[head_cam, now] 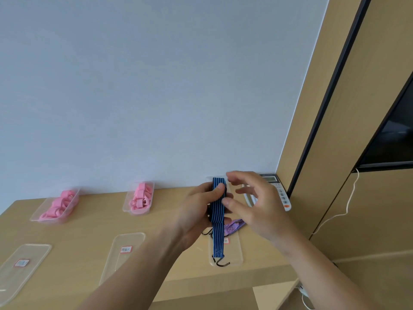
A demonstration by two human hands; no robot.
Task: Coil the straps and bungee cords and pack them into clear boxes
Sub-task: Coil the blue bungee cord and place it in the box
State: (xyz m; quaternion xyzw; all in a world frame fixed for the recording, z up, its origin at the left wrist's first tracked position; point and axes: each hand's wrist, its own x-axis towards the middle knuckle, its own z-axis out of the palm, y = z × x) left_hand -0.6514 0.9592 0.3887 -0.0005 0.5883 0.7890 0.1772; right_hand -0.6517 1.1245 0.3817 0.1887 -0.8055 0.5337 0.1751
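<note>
The left hand [199, 205] pins the half-wound blue bungee cord [218, 212] under its thumb so nothing springs loose; right hand [253, 198], fingers spread, holds nothing, poised for the dangling tail.

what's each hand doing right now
left hand: gripping the coiled blue striped bungee cord, thumb on top
right hand: open, holding nothing, close to the cord

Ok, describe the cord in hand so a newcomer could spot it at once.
On the wooden desk, toward its right end in front of the calculator, the left hand grips a flat bungee cord. Its tail hangs to a clear lid and ends in a black hook. It is blue with dark stripes, unlike the pink straps further left and the purple strap beside it.
</note>
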